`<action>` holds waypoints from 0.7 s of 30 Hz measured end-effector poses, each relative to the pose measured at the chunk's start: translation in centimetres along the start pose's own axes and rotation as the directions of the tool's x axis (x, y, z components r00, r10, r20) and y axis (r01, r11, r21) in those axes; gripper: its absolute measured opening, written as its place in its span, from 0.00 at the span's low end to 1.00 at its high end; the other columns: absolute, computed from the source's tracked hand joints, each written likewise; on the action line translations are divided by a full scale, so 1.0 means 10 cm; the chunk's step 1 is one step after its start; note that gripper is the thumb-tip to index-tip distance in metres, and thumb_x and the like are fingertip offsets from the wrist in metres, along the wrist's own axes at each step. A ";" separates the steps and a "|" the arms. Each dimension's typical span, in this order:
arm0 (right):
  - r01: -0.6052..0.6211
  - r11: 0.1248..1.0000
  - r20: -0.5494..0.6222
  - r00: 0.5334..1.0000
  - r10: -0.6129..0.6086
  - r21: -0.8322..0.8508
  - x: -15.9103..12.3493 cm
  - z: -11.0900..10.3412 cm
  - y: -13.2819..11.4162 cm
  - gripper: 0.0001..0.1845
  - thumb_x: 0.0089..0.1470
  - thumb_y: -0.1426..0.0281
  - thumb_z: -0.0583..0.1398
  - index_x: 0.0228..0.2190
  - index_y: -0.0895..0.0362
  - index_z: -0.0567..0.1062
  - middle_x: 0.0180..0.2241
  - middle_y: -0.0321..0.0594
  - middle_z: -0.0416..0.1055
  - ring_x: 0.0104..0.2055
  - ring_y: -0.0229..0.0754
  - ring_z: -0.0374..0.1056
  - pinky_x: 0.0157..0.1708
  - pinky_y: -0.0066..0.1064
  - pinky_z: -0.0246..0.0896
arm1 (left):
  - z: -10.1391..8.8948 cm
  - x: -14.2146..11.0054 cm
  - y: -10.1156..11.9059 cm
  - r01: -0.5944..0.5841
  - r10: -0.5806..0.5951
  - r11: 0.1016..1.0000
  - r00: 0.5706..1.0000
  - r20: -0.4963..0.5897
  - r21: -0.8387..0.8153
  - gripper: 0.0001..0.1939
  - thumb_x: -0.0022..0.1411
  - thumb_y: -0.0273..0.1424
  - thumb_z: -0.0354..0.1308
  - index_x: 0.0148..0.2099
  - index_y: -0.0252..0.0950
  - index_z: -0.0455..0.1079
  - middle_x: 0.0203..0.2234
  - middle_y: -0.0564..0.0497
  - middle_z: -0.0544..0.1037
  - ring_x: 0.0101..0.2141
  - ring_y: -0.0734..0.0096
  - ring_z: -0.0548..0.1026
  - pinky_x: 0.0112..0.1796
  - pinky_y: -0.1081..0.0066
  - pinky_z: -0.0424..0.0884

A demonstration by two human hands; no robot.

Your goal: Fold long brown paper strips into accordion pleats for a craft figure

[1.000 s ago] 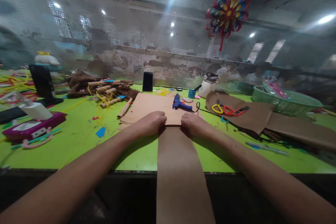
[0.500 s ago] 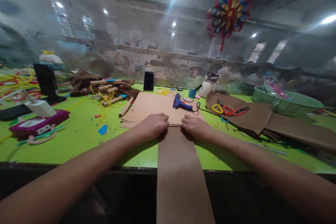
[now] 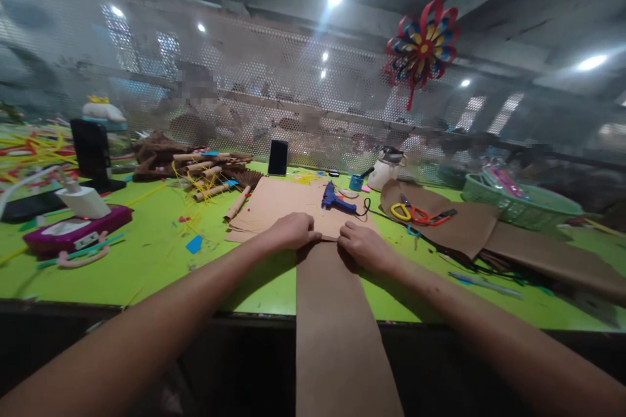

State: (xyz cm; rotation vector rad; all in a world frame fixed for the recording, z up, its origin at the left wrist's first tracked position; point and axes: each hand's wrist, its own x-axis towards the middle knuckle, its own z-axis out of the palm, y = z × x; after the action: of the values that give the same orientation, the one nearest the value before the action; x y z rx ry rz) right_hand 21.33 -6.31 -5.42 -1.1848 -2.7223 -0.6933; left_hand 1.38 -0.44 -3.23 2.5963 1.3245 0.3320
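A long strip of brown kraft paper (image 3: 337,326) runs toward me over the table's front edge and hangs down. Its far end has a narrow fold between my hands. My left hand (image 3: 296,231) is closed on the left side of that fold, the thumb pointing inward along it. On the right side, my right hand (image 3: 364,246) grips the same fold with curled fingers. Both hands rest at the near edge of a flat tan cardboard sheet (image 3: 278,199). A blue glue gun (image 3: 337,199) lies on the sheet just beyond my right hand.
Orange-handled scissors (image 3: 420,215) lie on brown paper (image 3: 469,228) at right, near a green basket (image 3: 538,205). A purple power strip (image 3: 78,228) sits at left. Rolled paper tubes (image 3: 210,192), a phone (image 3: 278,158) and a white jug (image 3: 386,172) stand farther back.
My left thumb has come out along the fold, and the fold's edge has tipped slightly. The head view has shifted a little, so the scene sits lower.
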 end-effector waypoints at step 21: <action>-0.199 0.583 0.115 0.977 0.179 0.787 0.40 -0.34 0.21 0.12 0.48 0.65 0.58 0.26 0.62 0.76 0.24 0.39 0.71 0.27 0.36 0.64 0.27 0.24 0.57 | -0.11 -0.09 -0.05 -0.253 0.237 0.892 0.967 -0.089 -0.375 0.11 0.52 0.35 0.50 0.29 0.32 0.66 0.22 0.53 0.68 0.25 0.75 0.64 0.24 0.77 0.57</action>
State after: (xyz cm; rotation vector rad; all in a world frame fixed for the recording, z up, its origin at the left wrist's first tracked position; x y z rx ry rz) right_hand 19.74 -3.83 -0.60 -1.1627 -2.3520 0.5600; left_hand 0.15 -0.78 -2.44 2.4229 0.8327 0.6217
